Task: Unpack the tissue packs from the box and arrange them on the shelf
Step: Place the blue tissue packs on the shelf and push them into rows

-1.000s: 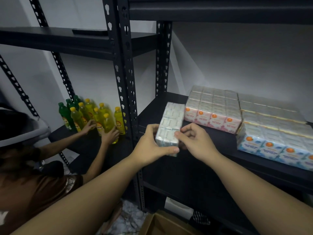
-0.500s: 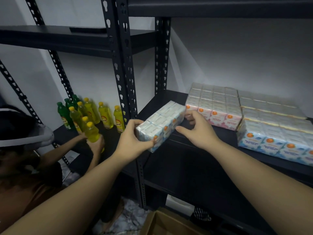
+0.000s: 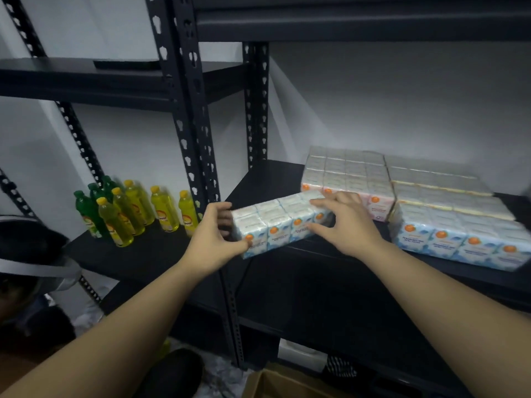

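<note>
— From the head camera, how far along is the stocking?

— Partway, I'd judge. Two blocks of plastic-wrapped tissue packs already sit on the black metal shelf: a pink-printed block at the back and a larger blue-printed block to its right. A long blue-and-white wrapped tissue pack is going down in front of the pink block, lying on its long side at the shelf's front edge, slightly askew. The brown cardboard box stands open on the floor below; whether more packs remain inside, I can't tell.

— And the hands?

— The left hand curls round the pack's near end, thumb in front and fingers behind. The right hand lies over the far end, fingers spread and nearly straight, pressing rather than gripping.

— What has changed?

— Half a second ago the pack was held up in the air, tilted; now it is down at shelf level and further in. The neighbour's hands have left the yellow and green bottles.
</note>
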Tool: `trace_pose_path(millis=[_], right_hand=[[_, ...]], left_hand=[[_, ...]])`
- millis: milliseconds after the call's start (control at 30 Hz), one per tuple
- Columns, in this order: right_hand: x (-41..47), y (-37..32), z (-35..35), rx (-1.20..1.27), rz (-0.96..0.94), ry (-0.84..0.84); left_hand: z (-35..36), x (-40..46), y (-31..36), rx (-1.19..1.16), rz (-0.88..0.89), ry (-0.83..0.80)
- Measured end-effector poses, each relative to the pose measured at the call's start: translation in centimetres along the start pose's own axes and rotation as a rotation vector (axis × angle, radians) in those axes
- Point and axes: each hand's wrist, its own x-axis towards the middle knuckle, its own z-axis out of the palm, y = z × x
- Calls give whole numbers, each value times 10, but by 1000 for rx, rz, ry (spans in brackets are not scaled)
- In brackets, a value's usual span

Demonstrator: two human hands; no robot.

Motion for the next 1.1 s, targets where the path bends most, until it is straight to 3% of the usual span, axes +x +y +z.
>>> trace_pose_path(millis=[200, 433, 700, 1100], right_hand=[[-28, 31, -29, -261, 41, 75], [-57, 59, -53, -349, 126, 158], [-69, 77, -66, -345, 256, 131], [-53, 80, -65, -309, 297, 137]], left_hand=[[41, 28, 17, 83, 69, -89], [88, 57, 42, 207, 199, -150], [112, 72, 47, 133, 165, -183], [118, 79, 47, 23, 40, -168]])
